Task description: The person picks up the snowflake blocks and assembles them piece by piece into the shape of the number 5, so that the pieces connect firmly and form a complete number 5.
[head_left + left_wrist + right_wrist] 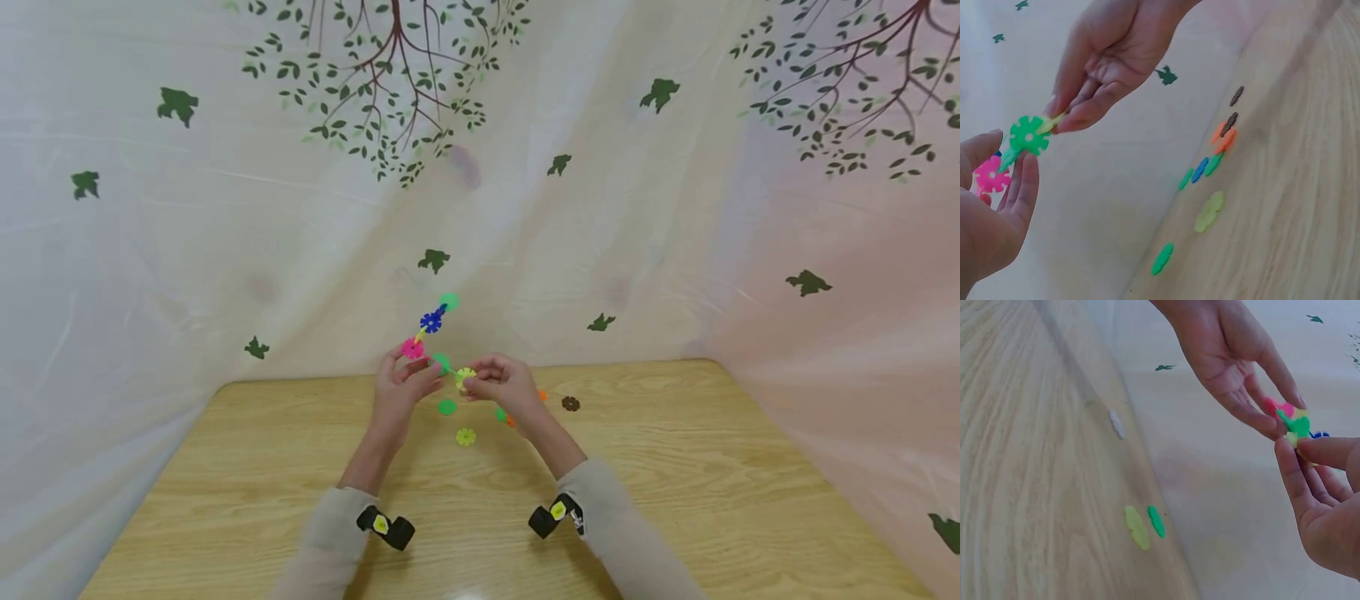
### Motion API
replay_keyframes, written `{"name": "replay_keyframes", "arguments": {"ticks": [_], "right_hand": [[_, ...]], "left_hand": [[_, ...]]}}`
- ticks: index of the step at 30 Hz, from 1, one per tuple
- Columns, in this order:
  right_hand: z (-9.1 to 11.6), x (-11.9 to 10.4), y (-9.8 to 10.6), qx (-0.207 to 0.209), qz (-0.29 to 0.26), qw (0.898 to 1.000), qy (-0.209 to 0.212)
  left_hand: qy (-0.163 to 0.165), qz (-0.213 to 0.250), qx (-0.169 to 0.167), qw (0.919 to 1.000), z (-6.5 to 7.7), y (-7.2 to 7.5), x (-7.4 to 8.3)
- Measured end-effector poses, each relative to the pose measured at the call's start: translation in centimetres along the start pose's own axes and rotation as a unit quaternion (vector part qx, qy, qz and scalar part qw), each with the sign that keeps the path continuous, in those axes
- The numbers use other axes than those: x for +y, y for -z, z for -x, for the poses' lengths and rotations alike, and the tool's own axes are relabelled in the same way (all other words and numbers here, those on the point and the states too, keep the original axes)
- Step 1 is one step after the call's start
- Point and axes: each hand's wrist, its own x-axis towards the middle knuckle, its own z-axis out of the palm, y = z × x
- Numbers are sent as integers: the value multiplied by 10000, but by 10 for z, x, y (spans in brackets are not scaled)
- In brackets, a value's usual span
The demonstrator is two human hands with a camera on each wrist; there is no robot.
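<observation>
A chain of linked plastic snowflake discs hangs in the air between both hands. My left hand (392, 393) holds it near the pink disc (412, 347), with thumb and fingers on either side. From there the chain runs up through a blue disc (431, 322) to a green disc (450, 301). On the other side, another green disc (1029, 136) joins a yellow disc (466, 378), which my right hand (516, 395) pinches between thumb and fingers. The yellow disc touches the green one; how deep their slots sit is hidden by the fingertips.
Loose discs lie on the wooden table (285, 467) below the hands: a yellow one (466, 437), a green one (447, 407), a brown one (571, 403), and orange, blue and other green ones (1214, 164). A pale printed curtain (510, 250) hangs behind the table's back edge.
</observation>
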Motion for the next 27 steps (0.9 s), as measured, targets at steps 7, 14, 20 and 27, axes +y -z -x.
{"name": "replay_keyframes", "arguments": {"ticks": [7, 14, 20, 27], "right_hand": [[2, 5, -11, 128, -225, 9995, -190], [3, 7, -15, 205, -109, 9989, -404], [4, 6, -13, -54, 24, 9990, -449], [3, 2, -2, -671, 491, 9946, -614]], "left_hand": [[146, -375, 96, 9991, 3, -6, -7], [315, -324, -94, 9989, 4, -5, -7], [585, -314, -325, 9973, 3, 0, -5], [858, -464, -756, 9924, -1, 11, -1]]}}
